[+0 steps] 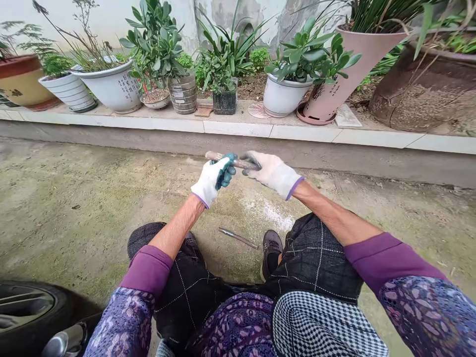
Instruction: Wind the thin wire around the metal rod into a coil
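A short brownish stick (242,164), like a length of wood, is held nearly level in front of me. My left hand (215,176), in a white work glove with a green coated palm, is closed around it, and its pale end sticks out to the left. My right hand (269,171), gloved the same way, has its thumb and fingers closed on the stick's right end; its fingertips are slightly blurred. Below, between my shoes, a thin rod (238,238) with a shiny grey end lies on the ground. White powder or shavings (269,210) are scattered near my right shoe.
A low tiled ledge (238,129) runs across ahead, carrying several potted plants, including a white pot (284,94) and a tall pink planter (345,64). A vehicle wheel (26,312) is close at lower left. A checkered cloth item (323,322) lies by my right thigh.
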